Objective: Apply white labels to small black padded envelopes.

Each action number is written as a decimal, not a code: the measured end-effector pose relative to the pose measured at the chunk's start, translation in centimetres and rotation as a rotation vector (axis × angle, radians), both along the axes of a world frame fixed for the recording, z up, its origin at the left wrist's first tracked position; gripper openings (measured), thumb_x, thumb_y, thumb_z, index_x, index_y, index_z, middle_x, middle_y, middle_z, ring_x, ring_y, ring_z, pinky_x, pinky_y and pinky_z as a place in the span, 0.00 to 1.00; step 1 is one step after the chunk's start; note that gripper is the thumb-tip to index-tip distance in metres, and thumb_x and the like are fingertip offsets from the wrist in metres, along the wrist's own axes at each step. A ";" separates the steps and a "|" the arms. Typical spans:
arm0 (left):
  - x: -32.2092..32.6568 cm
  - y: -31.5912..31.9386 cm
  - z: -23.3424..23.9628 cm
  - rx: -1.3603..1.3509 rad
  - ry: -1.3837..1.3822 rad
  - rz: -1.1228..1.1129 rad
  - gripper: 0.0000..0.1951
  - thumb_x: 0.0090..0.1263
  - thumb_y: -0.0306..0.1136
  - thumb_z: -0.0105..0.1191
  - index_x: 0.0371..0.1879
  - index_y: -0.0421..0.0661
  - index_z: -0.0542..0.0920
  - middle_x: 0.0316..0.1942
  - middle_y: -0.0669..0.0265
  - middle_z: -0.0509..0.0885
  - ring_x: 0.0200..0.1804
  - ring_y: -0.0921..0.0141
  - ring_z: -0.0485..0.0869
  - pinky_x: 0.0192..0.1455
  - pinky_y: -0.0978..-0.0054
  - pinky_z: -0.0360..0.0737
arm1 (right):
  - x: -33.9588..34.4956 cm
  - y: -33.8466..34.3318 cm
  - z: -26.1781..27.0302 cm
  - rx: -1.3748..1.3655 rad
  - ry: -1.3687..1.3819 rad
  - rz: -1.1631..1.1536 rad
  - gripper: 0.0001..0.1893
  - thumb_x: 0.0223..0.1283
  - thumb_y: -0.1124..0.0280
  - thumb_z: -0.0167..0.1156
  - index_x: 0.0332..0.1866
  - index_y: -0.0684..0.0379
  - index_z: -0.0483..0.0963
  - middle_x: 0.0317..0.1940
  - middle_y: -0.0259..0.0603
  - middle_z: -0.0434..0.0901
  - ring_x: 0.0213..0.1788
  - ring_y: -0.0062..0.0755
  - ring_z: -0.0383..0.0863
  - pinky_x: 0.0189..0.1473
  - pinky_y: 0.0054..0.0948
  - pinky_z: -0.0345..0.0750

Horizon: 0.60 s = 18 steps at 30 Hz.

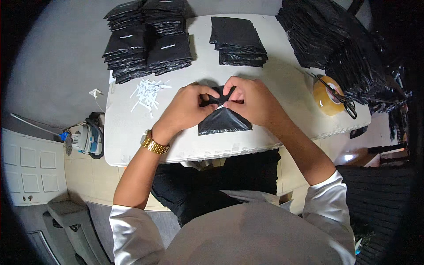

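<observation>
A folded black plastic bag [225,122] lies on the white table in front of me. My left hand [190,107] pinches the bag's upper part from the left, thumb and forefinger at a thin white strip [220,106]. From the other side my right hand [250,101] grips the same gathered plastic, its thumb by the strip's right end. The fingers partly cover the strip, so I cannot tell whether it is fastened. To the left of my left hand is a loose pile of short white strips [147,94].
Stacks of folded black bags with white strips [170,49] stand at the back left. Another black stack [237,36] sits at the back middle of the table [185,145]. On the right, scissors [338,96] rest on a tape roll [319,96], before a large black plastic heap [331,39].
</observation>
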<state>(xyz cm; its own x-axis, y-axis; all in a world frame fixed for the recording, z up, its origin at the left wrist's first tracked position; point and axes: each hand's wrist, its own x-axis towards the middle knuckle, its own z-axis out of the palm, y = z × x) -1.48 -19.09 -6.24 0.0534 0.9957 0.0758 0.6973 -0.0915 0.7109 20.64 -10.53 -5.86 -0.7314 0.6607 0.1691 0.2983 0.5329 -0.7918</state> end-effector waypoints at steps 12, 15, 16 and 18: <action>-0.3 0.7 -0.2 -0.030 0.004 -0.140 0.10 0.69 0.26 0.73 0.47 0.44 0.95 0.35 0.64 0.92 0.33 0.74 0.84 0.42 0.71 0.83 | -0.5 -0.4 2.4 0.104 -0.109 0.030 0.13 0.65 0.80 0.73 0.51 0.62 0.81 0.32 0.47 0.92 0.34 0.30 0.94 0.40 0.30 0.86; -0.7 0.6 -0.1 -0.129 -0.106 -0.128 0.08 0.70 0.25 0.71 0.46 0.41 0.94 0.39 0.61 0.94 0.38 0.74 0.88 0.46 0.71 0.85 | -0.4 -0.4 2.5 0.134 -0.097 0.046 0.13 0.65 0.79 0.73 0.52 0.62 0.81 0.32 0.47 0.92 0.35 0.31 0.95 0.41 0.30 0.86; -0.9 0.6 -0.1 -0.129 -0.110 -0.142 0.08 0.70 0.24 0.71 0.46 0.39 0.94 0.40 0.61 0.94 0.40 0.73 0.89 0.48 0.71 0.86 | -0.4 -0.5 2.6 0.127 -0.086 0.049 0.13 0.65 0.79 0.73 0.52 0.62 0.81 0.32 0.47 0.93 0.36 0.32 0.95 0.41 0.30 0.86; -1.3 0.6 -0.2 -0.131 -0.113 -0.155 0.07 0.71 0.23 0.70 0.45 0.38 0.93 0.41 0.60 0.94 0.43 0.72 0.91 0.49 0.71 0.87 | -0.5 -0.6 2.8 0.119 -0.074 0.055 0.13 0.65 0.79 0.73 0.52 0.62 0.81 0.32 0.47 0.93 0.37 0.33 0.95 0.42 0.30 0.86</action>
<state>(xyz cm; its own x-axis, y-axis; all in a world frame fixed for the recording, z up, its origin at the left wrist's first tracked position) -2.77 -18.49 -6.47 0.2046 0.9780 -0.0397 0.5972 -0.0926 0.7967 20.15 -11.15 -3.09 -0.7791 0.5982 0.1876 0.3218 0.6384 -0.6992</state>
